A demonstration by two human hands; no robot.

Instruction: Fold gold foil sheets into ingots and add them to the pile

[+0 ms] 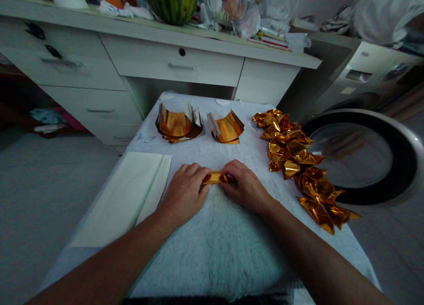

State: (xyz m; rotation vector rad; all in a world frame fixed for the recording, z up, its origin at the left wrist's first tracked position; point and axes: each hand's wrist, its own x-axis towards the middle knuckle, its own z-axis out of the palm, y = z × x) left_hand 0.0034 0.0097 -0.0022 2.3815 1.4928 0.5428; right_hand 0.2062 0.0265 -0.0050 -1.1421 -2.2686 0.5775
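Observation:
Between my two hands, just above or on the cloth-covered table (232,243), is a narrow folded strip of gold foil paper (215,177). My left hand (187,188) pinches its left end, and my right hand (243,186) grips the right end with curled fingers. Beyond them stand two curved stacks of gold foil sheets, a larger left stack (175,123) and a smaller right stack (228,127). To the right lies a row of crumpled, folded gold foil pieces (291,150). A pale folded sheet (122,194) rests left of my left hand.
A white cabinet with drawers (175,62) stands behind the table, with a watermelon (172,2), plastic bags and papers on top. At right, a washing machine's round door (357,155) hangs open close to the table edge.

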